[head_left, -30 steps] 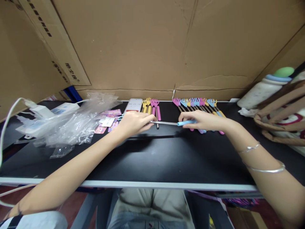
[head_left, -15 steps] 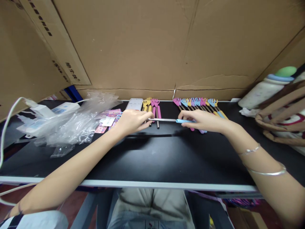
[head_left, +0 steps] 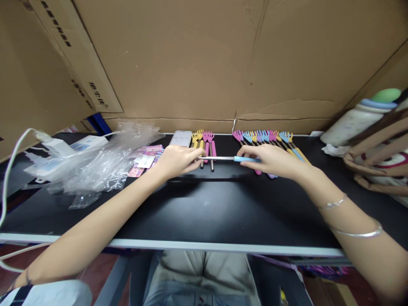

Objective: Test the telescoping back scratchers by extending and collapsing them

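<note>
Level above the black table, a back scratcher (head_left: 219,158) with a bare metal rod and a light-blue handle stretches between my hands. My left hand (head_left: 183,160) pinches the rod's left end, and any head there is hidden by the fingers. Around the blue handle, at the other end, the fingers of my right hand (head_left: 263,159) are closed. Just beyond my left hand lie a few back scratchers (head_left: 205,144) with yellow and pink hand-shaped heads. Behind my right hand is a row of several more scratchers (head_left: 263,136) in pink, blue, yellow and purple.
A phone (head_left: 181,138) showing a timer lies at the back, near printed cards (head_left: 145,161). Clear plastic bags (head_left: 98,165) and a white power strip (head_left: 86,144) are on the left. On the right are a white bottle (head_left: 350,121) and a brown bag (head_left: 376,146). Cardboard (head_left: 191,63) walls the back.
Both hands keep hold of the back scratcher at nearly the same spot. The blue handle has shifted very slightly left and up, and the view has moved a little.
</note>
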A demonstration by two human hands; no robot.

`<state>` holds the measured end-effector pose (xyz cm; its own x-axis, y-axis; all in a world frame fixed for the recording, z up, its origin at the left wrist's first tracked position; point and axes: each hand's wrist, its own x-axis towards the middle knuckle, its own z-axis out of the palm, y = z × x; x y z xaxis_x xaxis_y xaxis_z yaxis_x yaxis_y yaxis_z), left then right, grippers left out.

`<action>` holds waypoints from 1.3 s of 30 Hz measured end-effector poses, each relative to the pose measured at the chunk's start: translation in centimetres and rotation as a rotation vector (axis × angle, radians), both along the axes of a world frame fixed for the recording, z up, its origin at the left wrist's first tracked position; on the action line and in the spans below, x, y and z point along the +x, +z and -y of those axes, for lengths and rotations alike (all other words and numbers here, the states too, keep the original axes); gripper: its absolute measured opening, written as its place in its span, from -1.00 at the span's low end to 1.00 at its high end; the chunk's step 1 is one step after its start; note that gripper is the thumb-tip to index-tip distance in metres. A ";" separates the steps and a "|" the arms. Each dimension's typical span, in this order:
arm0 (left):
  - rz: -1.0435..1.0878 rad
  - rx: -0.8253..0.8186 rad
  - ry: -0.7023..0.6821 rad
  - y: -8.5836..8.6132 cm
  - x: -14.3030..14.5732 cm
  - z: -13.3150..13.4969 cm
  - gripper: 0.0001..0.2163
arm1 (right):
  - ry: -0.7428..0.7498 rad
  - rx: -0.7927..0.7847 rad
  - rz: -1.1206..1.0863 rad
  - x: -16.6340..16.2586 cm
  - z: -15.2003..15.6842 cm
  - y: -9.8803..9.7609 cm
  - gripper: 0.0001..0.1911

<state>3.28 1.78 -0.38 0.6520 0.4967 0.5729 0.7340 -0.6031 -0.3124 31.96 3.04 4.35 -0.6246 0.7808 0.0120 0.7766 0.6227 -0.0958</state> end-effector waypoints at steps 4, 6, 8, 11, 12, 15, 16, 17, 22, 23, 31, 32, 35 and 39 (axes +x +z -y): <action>-0.011 0.020 -0.017 -0.1 -0.3 -0.3 -0.80 | -0.005 0.181 0.067 -0.4 0.0 -0.3 -0.75; -0.019 0.034 -0.021 -0.2 -0.4 -0.5 -0.79 | 0.009 0.251 0.082 -0.4 0.0 -0.6 -0.75; -0.021 0.050 -0.031 -0.2 -0.6 -0.6 -0.78 | 0.036 0.311 0.081 -0.4 -0.2 -0.9 -0.74; -0.008 0.088 -0.043 -0.3 -0.7 -0.8 -0.77 | 0.080 0.394 0.058 -0.3 -0.5 -1.5 -0.72; -0.001 0.102 -0.040 -0.4 -0.7 -0.9 -0.77 | 0.092 0.417 0.045 -0.3 -0.6 -1.8 -0.72; 0.024 0.148 -0.013 -0.4 -0.8 -1.1 -0.76 | 0.106 0.444 -0.006 -0.4 -0.9 -2.3 -0.71; 0.028 0.159 -0.006 -0.5 -0.8 -1.1 -0.76 | 0.099 0.439 -0.024 -0.4 -1.0 -2.5 -0.70; 0.032 0.166 -0.002 -0.5 -0.8 -1.1 -0.76 | 0.085 0.428 -0.041 -0.4 -1.1 -2.6 -0.70; 0.064 0.193 -0.009 -0.4 -0.7 -1.0 -0.79 | 0.006 0.238 -0.154 -0.6 -1.3 -2.7 -0.68; 0.063 0.201 -0.016 -0.4 -0.7 -0.9 -0.79 | 0.004 0.181 -0.182 -0.6 -1.3 -2.7 -0.67; -0.032 0.289 -0.039 -0.5 -1.0 -1.0 -0.77 | -0.023 -0.128 -0.220 -0.3 -1.4 -2.5 -0.55; -0.039 0.303 -0.039 -0.5 -1.1 -1.0 -0.77 | -0.017 -0.132 -0.223 -0.4 -1.4 -2.6 -0.54; -0.042 0.351 -0.039 -0.5 -1.2 -1.0 -0.77 | 0.006 -0.151 -0.250 -0.4 -1.6 -2.6 -0.52; -0.052 0.362 -0.058 -0.5 -1.2 -1.0 -0.77 | 0.042 -0.278 -0.268 -0.3 -1.6 -2.4 -0.53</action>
<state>2.08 2.79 -0.84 0.7058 0.2290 0.6704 0.6794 -0.4867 -0.5491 31.65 4.62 1.90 -0.6598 0.7508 -0.0298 0.6754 0.5752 -0.4615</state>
